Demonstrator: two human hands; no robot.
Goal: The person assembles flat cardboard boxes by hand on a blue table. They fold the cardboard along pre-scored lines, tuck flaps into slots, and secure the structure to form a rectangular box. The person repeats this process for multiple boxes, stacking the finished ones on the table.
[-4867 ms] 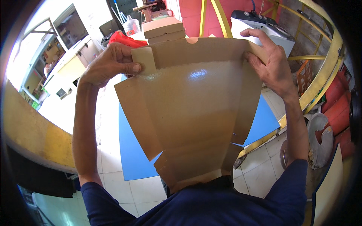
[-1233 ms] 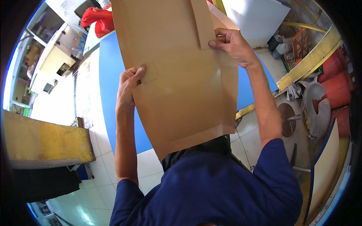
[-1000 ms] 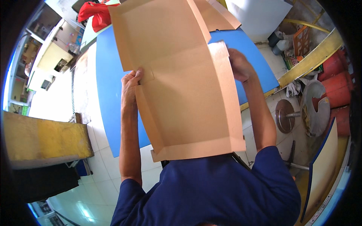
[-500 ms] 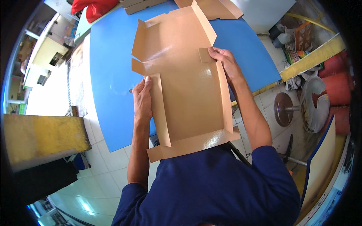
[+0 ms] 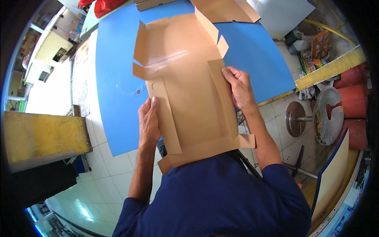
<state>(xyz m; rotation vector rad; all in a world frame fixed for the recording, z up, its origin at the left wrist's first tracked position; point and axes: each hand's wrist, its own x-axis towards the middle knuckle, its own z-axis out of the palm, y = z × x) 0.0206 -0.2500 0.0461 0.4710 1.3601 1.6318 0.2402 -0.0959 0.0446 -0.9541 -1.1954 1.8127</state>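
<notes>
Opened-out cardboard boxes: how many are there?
2: one box between the left hand and right hand, a second box far right on the blue table. More may hide beneath the second box.

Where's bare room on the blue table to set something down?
Left: the blue table between its left edge and the held cardboard blank, bar a small dark spot. Right: between right hand, second cardboard piece and right table edge. Crowded: middle, behind the blank; far side, that piece and a brown box.

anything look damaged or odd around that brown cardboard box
A small dark spot breaks the smooth blue tabletop, left of the unfolded brown cardboard box. It looks odd against plain blue, perhaps a chip; I can't tell.
</notes>
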